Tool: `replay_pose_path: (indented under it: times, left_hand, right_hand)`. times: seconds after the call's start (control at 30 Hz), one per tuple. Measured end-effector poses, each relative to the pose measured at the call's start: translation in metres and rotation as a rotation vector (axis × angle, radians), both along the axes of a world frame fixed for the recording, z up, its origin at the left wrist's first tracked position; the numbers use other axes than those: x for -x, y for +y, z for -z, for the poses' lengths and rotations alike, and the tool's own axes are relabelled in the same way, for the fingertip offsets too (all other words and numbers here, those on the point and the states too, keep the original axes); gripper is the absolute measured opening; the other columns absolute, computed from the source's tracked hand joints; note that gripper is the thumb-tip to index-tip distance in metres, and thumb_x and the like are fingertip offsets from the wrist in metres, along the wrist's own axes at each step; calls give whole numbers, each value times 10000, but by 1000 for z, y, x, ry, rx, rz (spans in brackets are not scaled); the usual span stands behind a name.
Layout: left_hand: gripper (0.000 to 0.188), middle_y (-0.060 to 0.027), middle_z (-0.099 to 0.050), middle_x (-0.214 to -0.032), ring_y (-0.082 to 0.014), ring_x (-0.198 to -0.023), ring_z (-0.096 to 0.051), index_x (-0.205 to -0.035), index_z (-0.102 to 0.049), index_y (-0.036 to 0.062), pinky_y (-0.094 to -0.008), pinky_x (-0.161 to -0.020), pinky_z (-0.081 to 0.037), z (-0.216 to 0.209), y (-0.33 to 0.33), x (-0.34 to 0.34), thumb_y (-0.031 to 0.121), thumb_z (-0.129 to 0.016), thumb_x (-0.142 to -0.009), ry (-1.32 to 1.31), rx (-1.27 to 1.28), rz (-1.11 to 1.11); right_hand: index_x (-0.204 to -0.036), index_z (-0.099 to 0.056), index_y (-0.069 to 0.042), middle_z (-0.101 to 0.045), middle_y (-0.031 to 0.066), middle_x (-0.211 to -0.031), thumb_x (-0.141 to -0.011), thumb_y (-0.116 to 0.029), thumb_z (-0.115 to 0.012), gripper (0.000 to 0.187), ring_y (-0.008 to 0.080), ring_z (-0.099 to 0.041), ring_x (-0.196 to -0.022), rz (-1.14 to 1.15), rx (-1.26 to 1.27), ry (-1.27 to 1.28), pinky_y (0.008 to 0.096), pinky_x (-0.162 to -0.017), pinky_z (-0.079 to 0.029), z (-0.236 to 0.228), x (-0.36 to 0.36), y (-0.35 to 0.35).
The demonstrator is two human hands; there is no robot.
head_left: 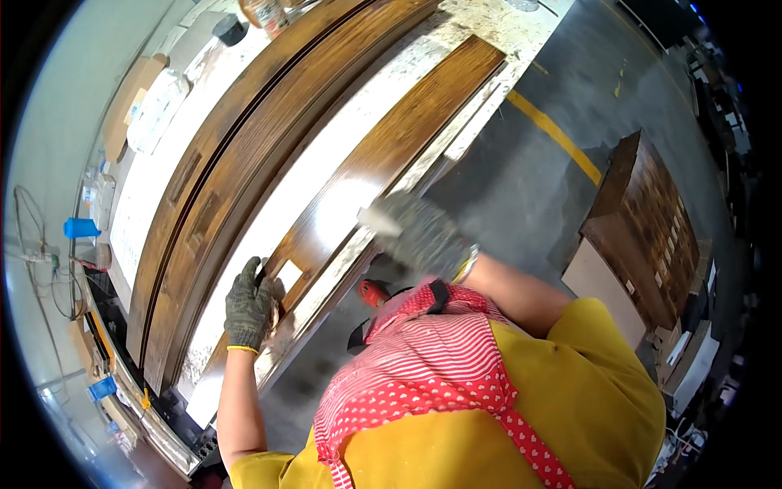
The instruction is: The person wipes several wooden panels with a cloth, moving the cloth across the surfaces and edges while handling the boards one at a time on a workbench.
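A long, glossy brown wooden board (440, 90) lies slantwise on the work table. My left hand (247, 308), in a dark grey-green knit glove, grips the board near its close end. Beside those fingers a small pale rectangle (288, 275) shows on the board; whether it is a loose piece or a cutout is unclear. Over the board's right edge is my right hand (428, 240), gloved alike and smeared by motion. Its fingers are closed on a pale, flat pad (380, 220), whose exact kind is blurred.
Two longer brown wooden pieces (269, 122) with recessed slots lie left of the board on the stained white table (533, 24). A dark cup (229, 30) and a clear plastic bag (159, 110) are behind them. Right, a brown wooden cabinet-like piece (643, 220) stands on the floor by a yellow line (558, 138).
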State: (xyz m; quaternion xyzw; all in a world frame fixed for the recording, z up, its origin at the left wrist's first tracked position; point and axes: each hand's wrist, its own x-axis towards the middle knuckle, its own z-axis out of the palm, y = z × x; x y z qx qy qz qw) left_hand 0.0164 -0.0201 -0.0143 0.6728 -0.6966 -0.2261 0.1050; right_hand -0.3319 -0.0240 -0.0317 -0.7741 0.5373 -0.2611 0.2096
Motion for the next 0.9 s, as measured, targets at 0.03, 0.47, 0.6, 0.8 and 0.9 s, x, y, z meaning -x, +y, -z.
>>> replay_pose_path:
  times: [0.03,0.47,0.6,0.8,0.9]
  left_hand:
    - [409,-239,-650,-1109,-361,-979,-649,-1309,-558,72,-430,-840,-516,-16,-3,3,225,-594,-931,87,-166,-132]
    - [334,-220,-653,-1107,-353,-1039,-618,-1162,-659,32,-397,-909,-479,14,116,-258,232,-618,-898,-46,-262,-291]
    - [357,-215,-662,-1083,-356,-1021,-622,-1151,-664,24,-414,-915,-469,6,110,-241,278,-590,-912,-154,-184,-200]
    - [338,-216,-662,-1108,-352,-1045,-625,-1163,-658,26,-397,-907,-480,0,109,-235,244,-606,-910,-118,-174,-205]
    - [357,-216,-661,-1114,-355,-1056,-620,-1173,-652,28,-404,-921,-472,-6,110,-230,263,-595,-910,-171,-189,-216]
  right_hand:
    - [-1224,-576,-35,-606,183,-1140,-856,-227,-613,416,327,-574,-1075,72,127,52,438,-950,-451,7,7,-5]
    - [-1100,-599,-85,-620,64,-917,-881,-230,-599,263,209,-611,-866,-86,151,192,358,-792,-519,41,-111,47]
    - [-1090,-605,-78,-614,98,-939,-876,-214,-592,254,245,-602,-845,-44,301,-35,356,-764,-520,64,-106,49]
    - [-1145,-621,-39,-640,183,-1097,-829,-222,-668,369,345,-608,-1009,247,312,75,445,-911,-490,30,-53,19]
    - [-1165,-624,-23,-639,181,-1080,-849,-212,-662,370,333,-606,-1035,89,371,136,449,-968,-466,35,-101,45]
